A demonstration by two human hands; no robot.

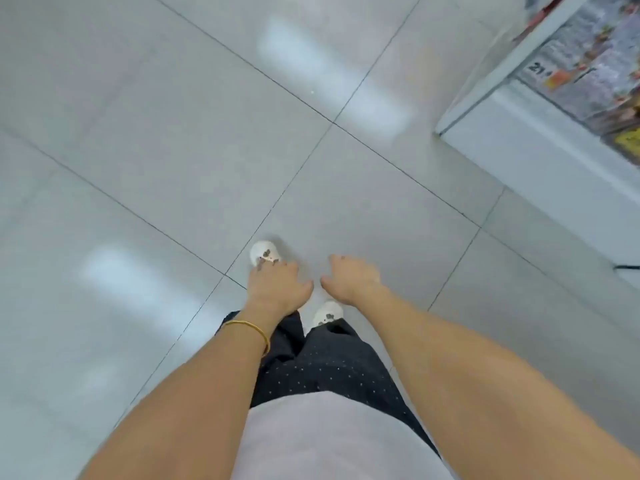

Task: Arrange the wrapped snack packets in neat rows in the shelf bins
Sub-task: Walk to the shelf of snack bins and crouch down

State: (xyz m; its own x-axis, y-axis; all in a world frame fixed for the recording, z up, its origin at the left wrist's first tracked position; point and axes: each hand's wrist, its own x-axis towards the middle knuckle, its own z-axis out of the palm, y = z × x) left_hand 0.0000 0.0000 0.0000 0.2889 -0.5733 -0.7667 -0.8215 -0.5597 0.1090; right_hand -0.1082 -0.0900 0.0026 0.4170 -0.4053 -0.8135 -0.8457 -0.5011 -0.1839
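Note:
Both my arms reach out low in front of me over the tiled floor. My left hand (pixel 277 284), with a gold bangle on its wrist, hangs palm down with loose fingers and holds nothing. My right hand (pixel 351 277) is beside it, thumbs almost touching, fingers apart and empty. At the top right corner a white shelf unit (pixel 519 147) carries wrapped snack packets (pixel 595 67) in blurred rows, well away from both hands. No packet is near my hands.
Grey floor tiles (pixel 173 133) with dark grout lines fill most of the view. My feet in white shoes (pixel 265 254) stand below my hands. A price label (pixel 540 69) sits on the shelf front.

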